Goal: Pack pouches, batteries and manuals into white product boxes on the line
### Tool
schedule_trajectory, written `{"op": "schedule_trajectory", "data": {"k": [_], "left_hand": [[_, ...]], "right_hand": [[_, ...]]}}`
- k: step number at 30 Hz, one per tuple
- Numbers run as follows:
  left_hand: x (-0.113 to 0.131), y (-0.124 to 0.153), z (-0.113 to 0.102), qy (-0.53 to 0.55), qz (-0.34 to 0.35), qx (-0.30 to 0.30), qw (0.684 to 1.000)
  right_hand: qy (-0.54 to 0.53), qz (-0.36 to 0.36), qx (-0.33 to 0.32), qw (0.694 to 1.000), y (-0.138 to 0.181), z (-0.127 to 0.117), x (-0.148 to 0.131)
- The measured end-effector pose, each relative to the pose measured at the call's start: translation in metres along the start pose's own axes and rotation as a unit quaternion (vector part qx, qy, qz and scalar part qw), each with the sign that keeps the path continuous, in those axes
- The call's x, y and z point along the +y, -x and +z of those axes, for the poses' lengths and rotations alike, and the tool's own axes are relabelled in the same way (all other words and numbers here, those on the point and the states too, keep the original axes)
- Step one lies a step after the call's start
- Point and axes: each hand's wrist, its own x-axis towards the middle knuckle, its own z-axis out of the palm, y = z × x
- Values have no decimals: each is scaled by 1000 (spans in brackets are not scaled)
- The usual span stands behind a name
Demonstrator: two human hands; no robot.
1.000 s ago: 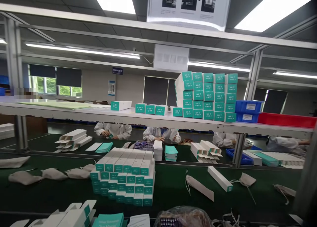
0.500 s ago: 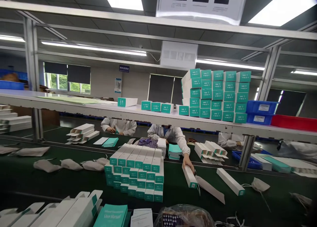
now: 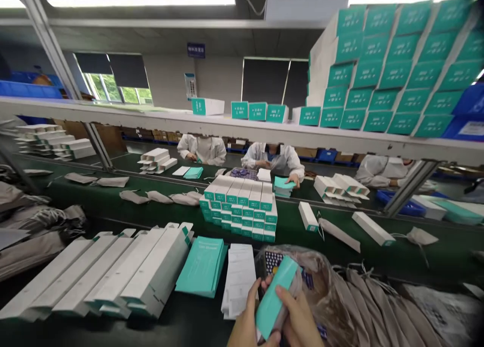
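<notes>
Both my hands meet at the bottom centre. My left hand (image 3: 247,322) and my right hand (image 3: 298,322) are closed together around a folded teal booklet (image 3: 274,296) with something white beneath it that I cannot make out. Just left of my hands lies a stack of white leaflets (image 3: 239,279), then a stack of teal user manuals (image 3: 201,264). A row of long white boxes with teal ends (image 3: 113,274) lies further left. Behind the booklet a clear plastic bag (image 3: 321,276) holds dark patterned items.
A block of stacked white-and-teal boxes (image 3: 240,206) stands on the green belt (image 3: 113,206), with grey pouches (image 3: 159,197) and loose long boxes (image 3: 372,228) around it. Grey pouches (image 3: 378,301) pile at my right. Workers in white coats (image 3: 274,158) sit opposite. A shelf (image 3: 264,130) carries teal boxes (image 3: 378,69).
The view has tilted down, bringing my hands and the teal booklet into sight. The opposite worker's hand has left the long box on the belt and drawn back to the teal stack.
</notes>
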Motion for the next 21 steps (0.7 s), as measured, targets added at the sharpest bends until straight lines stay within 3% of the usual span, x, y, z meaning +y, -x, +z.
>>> {"op": "schedule_trajectory", "data": {"k": [6, 10, 15, 18, 21], "left_hand": [[-8, 10, -19, 51, 39, -68, 996], [-10, 16, -21, 44, 28, -29, 998], [-18, 16, -10, -33, 65, 73, 995], [-24, 17, -8, -128, 114, 92, 981], [-24, 19, -22, -272, 191, 73, 940]], "right_hand": [[-133, 43, 12, 990, -8, -4, 1], [-172, 38, 60, 982, -16, -4, 5], [-204, 27, 76, 976, -20, -1, 11], [-202, 44, 69, 976, -22, -3, 11], [-192, 58, 73, 977, -24, -10, 9]]}}
